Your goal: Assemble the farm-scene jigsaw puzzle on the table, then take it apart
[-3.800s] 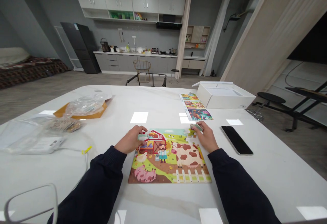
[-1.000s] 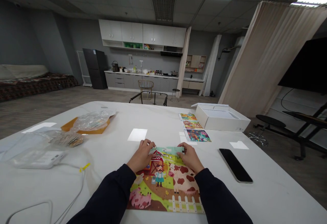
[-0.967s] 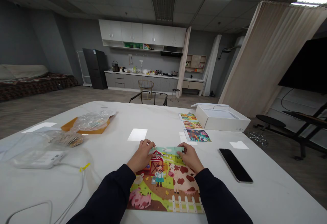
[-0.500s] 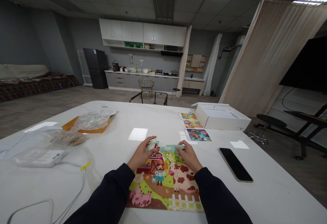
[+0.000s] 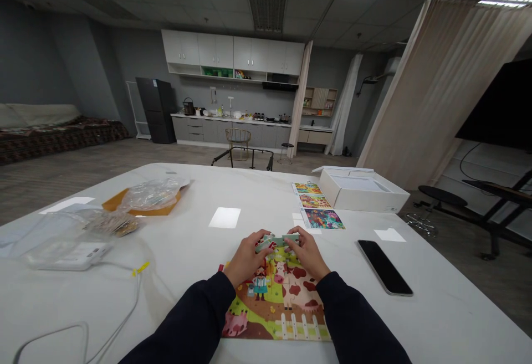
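Note:
A farm-scene jigsaw puzzle (image 5: 266, 311) with a cow, a farmer, a pig and a white fence lies on the table in front of me. My left hand (image 5: 246, 256) pinches a puzzle piece (image 5: 266, 244) with pale green and red on it, over the puzzle's far edge. Close beside it, my right hand (image 5: 308, 256) has its thumb and fingers closed on a pale green piece (image 5: 292, 237) at the far right. Whether that piece is joined to the rest, I cannot tell. My left hand and sleeve cover the barn and part of the left side.
A black phone (image 5: 384, 267) lies to the right. Picture cards (image 5: 324, 219) and a white box (image 5: 366, 191) are at the back right. Plastic bags (image 5: 152, 193), an orange-yellow sheet (image 5: 112, 203), a white device (image 5: 75, 257) and its cable (image 5: 124, 322) occupy the left.
My left hand has moved right with its piece, closer to my right hand, and now covers the barn. My right hand has stayed nearly in place.

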Available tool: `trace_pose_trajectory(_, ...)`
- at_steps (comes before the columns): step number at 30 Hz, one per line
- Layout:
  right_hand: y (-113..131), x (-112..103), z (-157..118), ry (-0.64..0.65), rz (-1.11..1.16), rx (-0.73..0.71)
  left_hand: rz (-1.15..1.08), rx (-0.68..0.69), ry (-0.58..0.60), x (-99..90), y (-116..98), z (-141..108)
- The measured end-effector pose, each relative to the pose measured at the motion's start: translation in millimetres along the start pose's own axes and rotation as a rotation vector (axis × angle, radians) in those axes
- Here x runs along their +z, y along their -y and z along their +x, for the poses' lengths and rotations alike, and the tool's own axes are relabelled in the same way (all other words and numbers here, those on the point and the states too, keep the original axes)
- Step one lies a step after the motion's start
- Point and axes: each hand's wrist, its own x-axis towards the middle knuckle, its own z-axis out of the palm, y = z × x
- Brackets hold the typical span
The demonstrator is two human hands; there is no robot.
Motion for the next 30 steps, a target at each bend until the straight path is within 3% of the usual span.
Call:
trace_pose_trajectory(4, -5.3, -0.6, 1.9, 0.011, 0.114, 0.075, 0.100, 0.050, -0.014, 1.2, -2.0, -3.3)
trace_pose_trajectory(9, -5.7, 0.6, 2.4, 0.017, 0.141, 0.149, 0.001, -0.004, -0.074, 3.5, -2.1, -2.9)
trace_pose_trajectory(13, 6.6, 1.3, -3.1, 0.148, 0.093, 0.184, -0.147, -0.084, -0.022, 5.4, -1.3, -2.0)
trace_pose_trajectory(18, 14.0, 1.0, -8.1, 0.251, 0.043, 0.113, -0.234, -0.135, -0.024, 7.5, 0.9, -1.8)
trace_pose_trajectory(26, -5.8, 0.5, -2.3, 0.158, -0.131, 0.089, -0.453, -0.171, -0.149, 3.1, 5.3, 1.5)
trace_pose_trajectory(30, -5.3, -5.2, 2.6, 0.064, 0.011, 0.086, -0.616, -0.295, -0.109, 1.0, 5.5, 0.8)
